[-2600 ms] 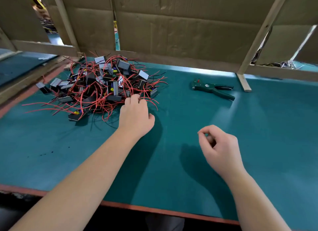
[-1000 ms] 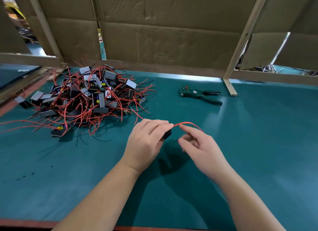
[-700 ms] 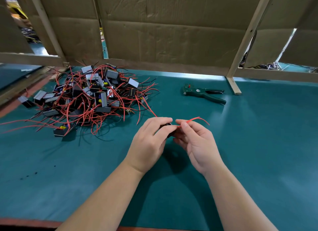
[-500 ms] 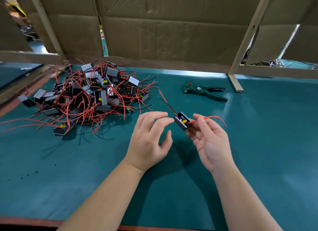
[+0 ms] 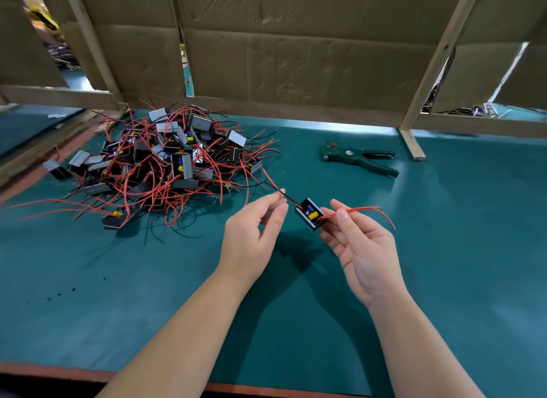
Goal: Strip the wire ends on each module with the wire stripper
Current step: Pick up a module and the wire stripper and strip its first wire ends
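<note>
A small black module (image 5: 309, 214) with a yellow part inside hangs just above the green mat (image 5: 444, 249) at the centre. My right hand (image 5: 364, 249) pinches its red wires (image 5: 364, 210) between thumb and forefinger right beside the module, palm up. My left hand (image 5: 254, 234) is to the module's left, fingers loosely curved, fingertips at the red and black wire (image 5: 288, 198) that runs from the module toward the pile. The green wire stripper (image 5: 355, 158) lies on the mat beyond my right hand, untouched. A pile of modules (image 5: 165, 160) with tangled red wires sits at the back left.
A cardboard wall on a wooden frame (image 5: 296, 66) closes off the back of the bench. One wooden upright with a foot (image 5: 413, 144) stands just right of the stripper. The bench's near edge (image 5: 266, 390) runs along the bottom.
My left hand drew a module out of the pile and passed it to my right hand, which now holds it by its red wires. My left hand has let go and opened.
</note>
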The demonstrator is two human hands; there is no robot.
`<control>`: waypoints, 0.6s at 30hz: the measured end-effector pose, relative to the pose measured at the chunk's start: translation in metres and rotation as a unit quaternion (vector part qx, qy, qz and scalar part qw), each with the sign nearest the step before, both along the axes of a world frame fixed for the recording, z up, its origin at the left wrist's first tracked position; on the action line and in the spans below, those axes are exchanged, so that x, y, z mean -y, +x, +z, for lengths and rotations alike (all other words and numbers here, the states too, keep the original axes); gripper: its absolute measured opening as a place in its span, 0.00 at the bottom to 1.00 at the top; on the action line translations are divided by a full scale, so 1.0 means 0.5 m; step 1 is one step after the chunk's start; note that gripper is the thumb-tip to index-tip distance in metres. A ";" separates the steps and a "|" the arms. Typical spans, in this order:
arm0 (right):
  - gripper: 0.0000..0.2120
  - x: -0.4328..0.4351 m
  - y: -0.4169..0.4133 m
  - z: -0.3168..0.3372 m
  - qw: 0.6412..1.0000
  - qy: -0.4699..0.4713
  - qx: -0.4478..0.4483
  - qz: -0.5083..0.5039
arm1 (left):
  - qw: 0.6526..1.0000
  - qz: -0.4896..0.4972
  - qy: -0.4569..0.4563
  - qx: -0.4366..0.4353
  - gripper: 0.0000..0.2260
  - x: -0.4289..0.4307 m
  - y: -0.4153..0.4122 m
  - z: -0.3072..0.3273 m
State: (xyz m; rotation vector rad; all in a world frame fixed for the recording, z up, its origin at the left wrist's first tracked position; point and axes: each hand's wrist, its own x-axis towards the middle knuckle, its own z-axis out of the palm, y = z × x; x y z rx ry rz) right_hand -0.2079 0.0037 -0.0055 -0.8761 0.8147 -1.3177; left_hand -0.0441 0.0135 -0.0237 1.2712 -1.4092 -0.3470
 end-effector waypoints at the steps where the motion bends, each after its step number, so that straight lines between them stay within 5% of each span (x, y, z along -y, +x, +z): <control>1: 0.09 -0.001 0.002 0.000 1.000 0.000 -0.004 0.005 | 0.999 -0.005 0.014 -0.043 0.07 0.001 0.002 0.000; 7: 0.09 -0.009 0.016 -0.004 0.996 -0.022 -0.068 0.048 | 0.965 -0.079 0.096 -0.232 0.05 0.010 0.013 0.008; 13: 0.08 -0.012 0.024 0.001 0.997 -0.010 -0.074 0.013 | 0.866 -0.216 0.189 -0.410 0.12 0.009 0.018 0.016; 18: 0.08 -0.007 0.022 0.003 0.997 -0.006 -0.072 -0.015 | 0.894 -0.187 0.190 -0.360 0.08 0.008 0.012 0.014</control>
